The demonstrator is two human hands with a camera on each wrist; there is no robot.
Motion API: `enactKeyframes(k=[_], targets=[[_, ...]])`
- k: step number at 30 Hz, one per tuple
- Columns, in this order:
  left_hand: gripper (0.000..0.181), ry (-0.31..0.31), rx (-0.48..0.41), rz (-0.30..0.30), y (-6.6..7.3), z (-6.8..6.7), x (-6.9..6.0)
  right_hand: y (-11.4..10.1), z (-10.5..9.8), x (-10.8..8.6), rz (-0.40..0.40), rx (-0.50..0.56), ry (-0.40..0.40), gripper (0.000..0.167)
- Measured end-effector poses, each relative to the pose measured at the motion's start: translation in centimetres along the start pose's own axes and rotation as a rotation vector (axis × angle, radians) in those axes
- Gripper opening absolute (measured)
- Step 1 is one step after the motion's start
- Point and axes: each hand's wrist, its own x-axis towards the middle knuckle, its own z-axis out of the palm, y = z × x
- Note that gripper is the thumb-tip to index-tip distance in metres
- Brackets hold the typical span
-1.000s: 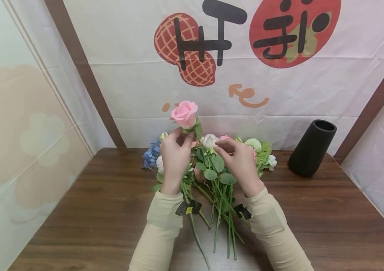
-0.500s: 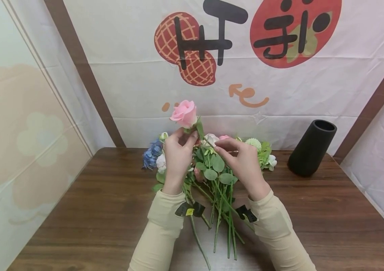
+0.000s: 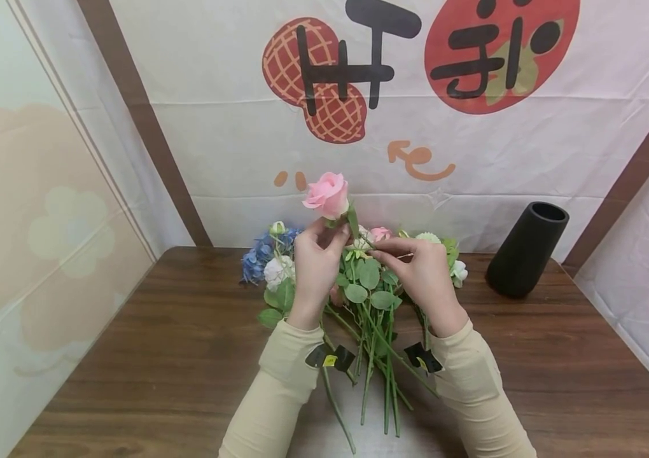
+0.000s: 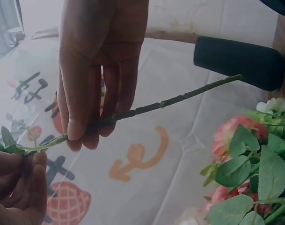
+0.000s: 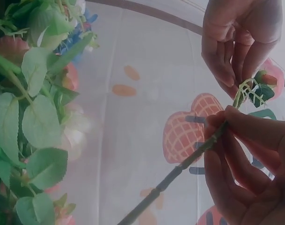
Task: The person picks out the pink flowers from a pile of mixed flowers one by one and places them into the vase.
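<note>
A pink rose (image 3: 327, 195) is held up above the pile of flowers. The left hand (image 3: 317, 270) pinches it just under the bloom. The right hand (image 3: 424, 280) pinches the stem a little further down, to the right. In the left wrist view the green stem (image 4: 170, 101) runs out past the right hand (image 4: 102, 61), with the left hand (image 4: 20, 187) at its leafy end. The right wrist view shows both hands close together on the stem (image 5: 170, 177); the bloom (image 5: 274, 77) is partly hidden behind the left hand.
Several flowers lie on the wooden table (image 3: 187, 356), among them blue ones (image 3: 256, 261) and a white one (image 3: 279, 272), their green stems (image 3: 387, 394) pointing toward the front edge. A black vase (image 3: 527, 250) stands at the back right. A printed cloth (image 3: 216, 146) hangs behind.
Both hands and the rose have moved slightly to the right. The bloom leans a little more to the left, and more of the blue and white flowers shows at the left.
</note>
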Motion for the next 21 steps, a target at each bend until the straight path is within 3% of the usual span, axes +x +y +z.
enactKeyframes(k=[11, 17, 21], targets=[[0.018, 0.011, -0.012, -0.022, -0.2, 0.3, 0.1, 0.4, -0.4, 0.1, 0.005, 0.013, 0.030, 0.016], [0.014, 0.064, 0.177, -0.040, -1.6, -1.4, 0.4, 1.1, -0.9, 0.3, -0.007, -0.053, 0.058, 0.015], [0.017, 0.048, 0.269, -0.075, -2.6, -2.7, 0.5, 1.5, -1.4, 0.8, -0.032, -0.096, 0.080, 0.013]])
